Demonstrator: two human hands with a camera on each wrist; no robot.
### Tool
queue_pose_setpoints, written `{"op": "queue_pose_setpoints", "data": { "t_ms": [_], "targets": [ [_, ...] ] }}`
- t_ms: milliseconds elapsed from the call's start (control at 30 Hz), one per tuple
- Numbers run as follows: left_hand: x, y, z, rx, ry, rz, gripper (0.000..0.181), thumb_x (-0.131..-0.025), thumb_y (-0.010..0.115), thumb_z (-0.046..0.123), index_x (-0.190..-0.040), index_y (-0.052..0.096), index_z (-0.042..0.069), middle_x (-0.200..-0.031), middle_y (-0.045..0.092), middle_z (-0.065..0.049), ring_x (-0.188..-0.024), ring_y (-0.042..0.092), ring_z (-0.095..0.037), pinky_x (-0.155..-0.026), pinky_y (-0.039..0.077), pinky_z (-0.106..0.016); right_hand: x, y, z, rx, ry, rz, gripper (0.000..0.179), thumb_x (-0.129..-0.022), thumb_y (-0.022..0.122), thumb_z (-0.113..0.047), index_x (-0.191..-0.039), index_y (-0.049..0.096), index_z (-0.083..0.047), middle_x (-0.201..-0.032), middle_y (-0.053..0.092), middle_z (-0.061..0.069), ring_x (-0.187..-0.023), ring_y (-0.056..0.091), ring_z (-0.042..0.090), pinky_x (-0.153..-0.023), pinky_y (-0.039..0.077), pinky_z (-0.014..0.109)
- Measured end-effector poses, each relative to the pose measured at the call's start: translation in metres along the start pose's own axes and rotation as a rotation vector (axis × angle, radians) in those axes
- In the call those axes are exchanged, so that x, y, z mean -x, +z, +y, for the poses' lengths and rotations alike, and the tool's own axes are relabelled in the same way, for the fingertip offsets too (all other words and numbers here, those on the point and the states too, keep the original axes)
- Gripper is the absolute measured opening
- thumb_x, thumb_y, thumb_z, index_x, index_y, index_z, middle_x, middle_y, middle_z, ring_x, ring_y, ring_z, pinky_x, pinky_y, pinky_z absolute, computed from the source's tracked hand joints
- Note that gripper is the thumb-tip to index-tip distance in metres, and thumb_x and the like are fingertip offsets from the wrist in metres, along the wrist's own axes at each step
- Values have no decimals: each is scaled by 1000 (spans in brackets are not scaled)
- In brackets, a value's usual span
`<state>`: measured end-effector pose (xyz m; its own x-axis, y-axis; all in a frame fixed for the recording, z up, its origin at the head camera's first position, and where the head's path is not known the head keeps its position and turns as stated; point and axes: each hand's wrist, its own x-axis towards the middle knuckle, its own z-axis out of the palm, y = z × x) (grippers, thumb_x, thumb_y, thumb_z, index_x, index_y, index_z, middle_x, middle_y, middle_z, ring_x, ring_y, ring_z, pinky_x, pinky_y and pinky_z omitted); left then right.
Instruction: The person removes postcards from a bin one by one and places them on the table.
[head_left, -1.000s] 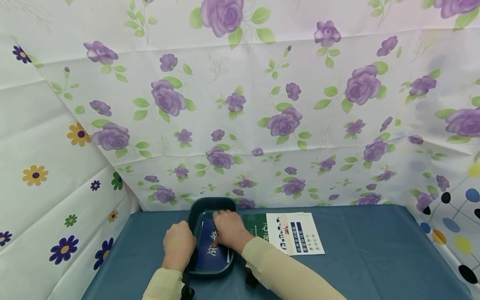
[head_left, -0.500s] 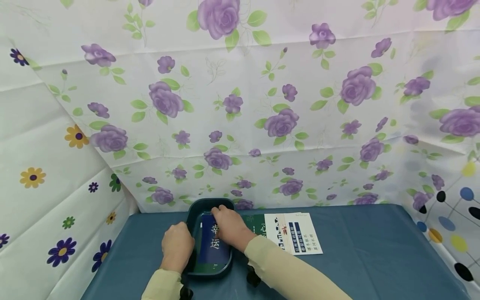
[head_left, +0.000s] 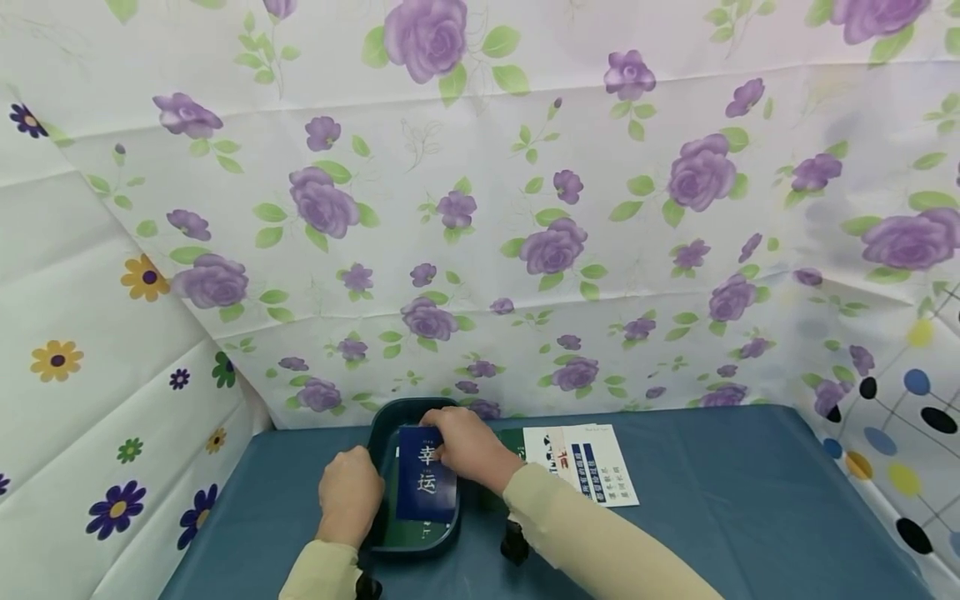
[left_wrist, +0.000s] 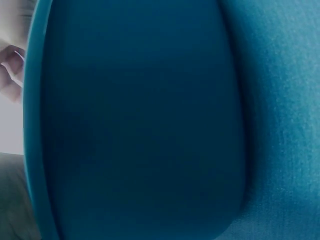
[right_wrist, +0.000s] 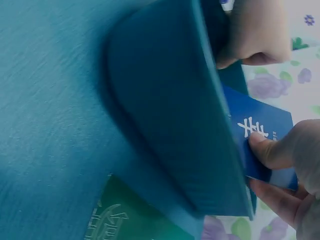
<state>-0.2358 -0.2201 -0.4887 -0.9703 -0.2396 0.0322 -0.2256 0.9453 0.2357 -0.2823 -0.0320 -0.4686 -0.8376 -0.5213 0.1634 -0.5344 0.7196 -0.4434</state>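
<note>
A dark teal plastic bin stands toward the back of the table. My left hand grips its left rim, and in the right wrist view the left hand shows at the far wall. Between thumb and fingers my right hand pinches the upper right edge of a dark blue card with white characters, raised at the bin's opening. Below that blue card a green card shows inside the bin, partly covered. The left wrist view is mostly filled by the bin's outer wall.
Right of the bin, a white printed card and a green card overlap on the blue-covered table. The right forearm partly covers them. A floral sheet hangs behind the table, with more patterned sheets at both sides.
The blue card has risen from lying in the bin to a lifted position, pulled up by my right hand, uncovering the green card beneath. My left hand has stayed at the rim.
</note>
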Motion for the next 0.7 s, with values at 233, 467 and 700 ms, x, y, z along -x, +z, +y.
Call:
{"op": "queue_pose_setpoints", "data": {
  "t_ms": [233, 467, 700],
  "targets": [
    [0, 2, -2, 5, 24, 38, 9, -79, 64, 8, -80, 66, -1, -73, 65, -23, -57, 62, -35, -43, 44, -44, 2, -16, 8, -205, 56, 31, 27, -77, 76, -21, -102, 68, -20, -97, 67, -5, -78, 62, 2, -63, 49, 20],
    [0, 3, -4, 27, 35, 62, 9, -79, 65, 8, -79, 64, -1, -69, 63, -21, -54, 60, -33, -42, 44, -43, 4, -39, 20, -378, 71, 109, 11, -78, 75, -27, -87, 69, -24, -86, 64, -11, -72, 57, 4, -64, 47, 23],
    [0, 1, -6, 28, 50, 66, 10, -78, 67, 9, -81, 64, -1, -69, 64, -19, -55, 61, -31, -44, 45, -42, 13, -66, 29, -481, 62, 230, 16, -78, 74, -28, -94, 72, -26, -97, 67, -10, -81, 62, 6, -69, 52, 27]
  ]
}}
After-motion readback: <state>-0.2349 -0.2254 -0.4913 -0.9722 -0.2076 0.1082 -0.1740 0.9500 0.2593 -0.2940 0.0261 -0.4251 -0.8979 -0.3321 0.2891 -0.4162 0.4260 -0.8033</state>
